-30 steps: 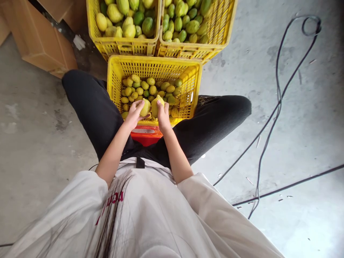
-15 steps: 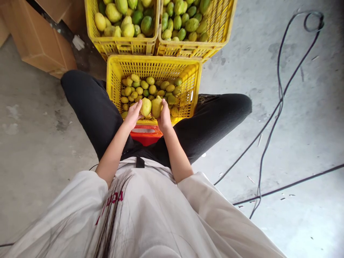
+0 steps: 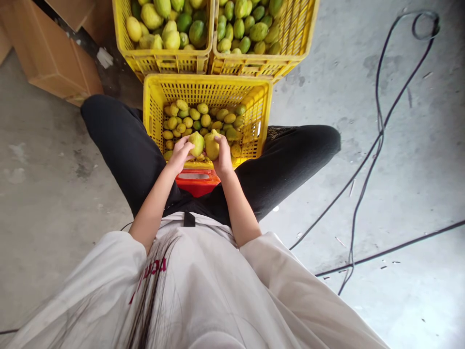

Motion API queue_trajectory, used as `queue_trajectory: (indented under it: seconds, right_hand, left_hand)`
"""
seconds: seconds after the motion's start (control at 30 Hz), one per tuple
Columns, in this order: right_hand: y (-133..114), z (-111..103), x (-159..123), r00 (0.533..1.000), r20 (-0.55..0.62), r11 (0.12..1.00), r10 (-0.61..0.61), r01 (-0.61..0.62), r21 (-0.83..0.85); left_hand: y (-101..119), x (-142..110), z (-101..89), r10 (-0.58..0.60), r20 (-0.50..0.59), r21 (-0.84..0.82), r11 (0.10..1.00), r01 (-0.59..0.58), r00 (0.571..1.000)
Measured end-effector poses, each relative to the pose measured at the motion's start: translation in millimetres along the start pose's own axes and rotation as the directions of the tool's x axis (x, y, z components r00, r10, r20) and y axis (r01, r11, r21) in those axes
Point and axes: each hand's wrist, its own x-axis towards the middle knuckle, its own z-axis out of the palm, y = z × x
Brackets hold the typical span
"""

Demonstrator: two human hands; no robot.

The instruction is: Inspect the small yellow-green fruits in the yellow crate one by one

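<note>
My left hand [image 3: 180,154] is closed around a yellow-green lemon [image 3: 196,144]. In my right hand [image 3: 223,154] is a second yellow lemon [image 3: 211,145], with the thumb lying over its upper side. The two lemons sit side by side, almost touching, above the near end of a yellow slatted crate [image 3: 208,83]. Inside that crate lie several smaller yellow and green lemons [image 3: 187,122], partly hidden by my hands and the held fruit.
Beyond it stand two more yellow crates, the left crate [image 3: 165,54] and right crate [image 3: 261,60], both with green and yellow fruit. Cardboard boxes [image 3: 54,58] are at the upper left. A red plastic object [image 3: 198,182] shows between my legs. Black cables [image 3: 379,131] run across the right floor.
The lemon in my left hand has turned a little. My right thumb has moved inward over the other lemon. Both hands stay in nearly the same place.
</note>
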Motion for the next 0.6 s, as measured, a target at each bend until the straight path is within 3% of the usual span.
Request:
queue_trajectory:
  seconds: [0.1,0.6]
  right_hand:
    - [-0.6,3.2,-3.7,0.999,0.044,1.0,-0.008,0.009,-0.024]
    - [2.4,-0.3,8.2,1.0,0.012,0.999,-0.019,0.019,-0.039]
  left_hand:
    - [0.4,-2.0,2.7,0.009,-0.011,-0.032,0.999,-0.01,1.0]
    - [-12.7,7.7,-3.4,0.107,-0.03,0.016,0.994,-0.107,0.994]
